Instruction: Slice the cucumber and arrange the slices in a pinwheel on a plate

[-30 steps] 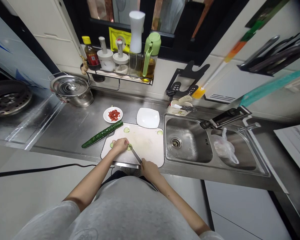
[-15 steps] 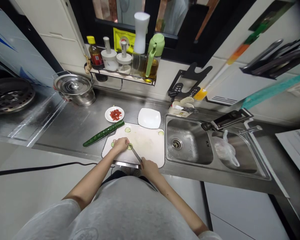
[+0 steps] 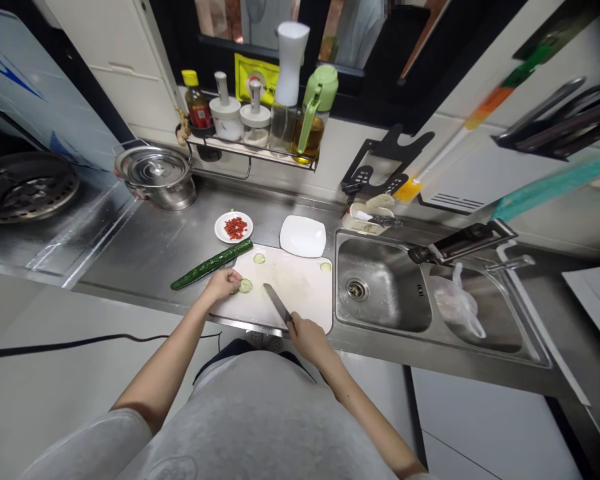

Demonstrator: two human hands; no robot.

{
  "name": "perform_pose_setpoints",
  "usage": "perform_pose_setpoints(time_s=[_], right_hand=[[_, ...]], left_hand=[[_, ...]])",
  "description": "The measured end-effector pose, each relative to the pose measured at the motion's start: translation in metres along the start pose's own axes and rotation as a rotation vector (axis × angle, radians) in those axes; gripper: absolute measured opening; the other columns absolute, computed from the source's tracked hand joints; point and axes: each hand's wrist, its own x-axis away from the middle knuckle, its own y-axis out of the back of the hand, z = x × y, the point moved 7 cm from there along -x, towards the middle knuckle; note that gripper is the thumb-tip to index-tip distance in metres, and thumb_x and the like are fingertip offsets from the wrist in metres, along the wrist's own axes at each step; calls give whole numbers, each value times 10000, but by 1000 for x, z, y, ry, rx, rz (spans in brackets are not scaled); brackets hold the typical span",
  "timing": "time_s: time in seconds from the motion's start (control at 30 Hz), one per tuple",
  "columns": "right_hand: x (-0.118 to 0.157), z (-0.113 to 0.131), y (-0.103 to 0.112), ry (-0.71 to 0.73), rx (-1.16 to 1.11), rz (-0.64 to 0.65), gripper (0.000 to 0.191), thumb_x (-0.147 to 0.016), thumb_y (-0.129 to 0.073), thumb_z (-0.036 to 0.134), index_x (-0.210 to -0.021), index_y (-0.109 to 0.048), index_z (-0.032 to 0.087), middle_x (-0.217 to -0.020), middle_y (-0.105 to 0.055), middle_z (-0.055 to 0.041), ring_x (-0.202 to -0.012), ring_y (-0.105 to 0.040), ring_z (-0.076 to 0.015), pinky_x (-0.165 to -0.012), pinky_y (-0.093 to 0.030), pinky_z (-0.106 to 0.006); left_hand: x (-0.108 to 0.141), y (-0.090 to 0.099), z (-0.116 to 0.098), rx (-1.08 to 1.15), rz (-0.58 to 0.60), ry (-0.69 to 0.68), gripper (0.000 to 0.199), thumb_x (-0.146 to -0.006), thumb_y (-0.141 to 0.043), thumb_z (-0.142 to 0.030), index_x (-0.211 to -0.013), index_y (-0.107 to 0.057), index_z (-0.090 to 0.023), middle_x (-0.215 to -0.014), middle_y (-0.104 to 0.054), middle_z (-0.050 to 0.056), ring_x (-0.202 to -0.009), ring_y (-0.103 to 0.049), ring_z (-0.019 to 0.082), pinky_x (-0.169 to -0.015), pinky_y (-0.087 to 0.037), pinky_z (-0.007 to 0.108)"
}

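My left hand (image 3: 223, 284) is over the left part of the pale cutting board (image 3: 300, 303), its fingertips pinched at a cucumber slice (image 3: 245, 286); a bit more green shows under the fingers. My right hand (image 3: 309, 338) grips the handle of a kitchen knife (image 3: 277, 302), whose blade points up and left over the board, apart from the slice. One thin slice (image 3: 259, 258) lies near the board's top edge, and another slice (image 3: 325, 267) is at its top right corner. A long dark green cucumber (image 3: 207, 267) rests slantwise, one end on the board.
Behind the board stand a plate of chopped red pieces (image 3: 235, 228) and a white dish (image 3: 303, 236). A double sink (image 3: 380, 313) is to the right. A lidded steel pot (image 3: 157, 177) sits at the back left, beside a seasoning rack (image 3: 260, 155) on the wall.
My left hand has moved left, and the slice has shifted left, away from the blade. The knife tip now lies clear of my left fingers. The view has shifted slightly.
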Motion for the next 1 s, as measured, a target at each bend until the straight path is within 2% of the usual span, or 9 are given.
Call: perform_pose_setpoints(time_s=[0.2, 0.37, 0.6, 0.77, 0.9, 1.0], right_hand=[[-3, -2, 1, 2, 6, -6, 286, -1006, -288, 308, -1126, -516, 185, -972, -697, -118, -900, -654, -233, -653, -331, -280], [-4, -2, 0, 1, 8, 0, 259, -1005, -302, 301, -1104, -515, 190, -958, -699, -106, -889, -655, -219, -642, -316, -271], [-6, -4, -2, 2, 8, -19, 262, -1000, -306, 310, -1102, -518, 195, -958, -701, -103, -882, -652, -216, -648, -317, -270], [-6, -6, -1, -9, -1, -7, 284, -999, -293, 309, -1110, -525, 187, -971, -698, -111, -894, -651, -230, -646, -323, -278], [-6, -10, 1, -38, -8, 6, 288, -1004, -294, 310, -1128, -521, 186, -982, -695, -111, -918, -650, -229, -668, -335, -277], [-5, -13, 3, -52, -19, -5, 292, -1006, -288, 309, -1138, -519, 189, -982, -695, -114, -922, -649, -234, -678, -346, -282]], left_hand=[[-3, 20, 30, 136, -45, 55, 226, -583, -662, -234, -798, -658, -163, -629, -625, -24, -571, -540, 117, -572, -412, 220], [-1, 19, 33, 103, -40, 84, 215, -608, -630, -223, -814, -660, -168, -639, -628, -22, -588, -545, 125, -590, -402, 230], [5, 23, 20, -229, -98, 119, 205, -687, -617, -237, -883, -677, -221, -836, -727, 3, -847, -638, 205, -826, -393, 340], [8, 26, 10, -326, -93, 97, 239, -706, -622, -261, -938, -675, -249, -910, -732, 8, -908, -634, 224, -868, -367, 362], [1, 20, -14, -304, -129, 14, 255, -742, -612, -296, -988, -666, -251, -977, -720, 24, -948, -627, 227, -865, -375, 352], [-10, 4, -38, -335, -122, -56, 314, -774, -583, -304, -1079, -643, -257, -1043, -700, 48, -1004, -615, 248, -877, -376, 370]])
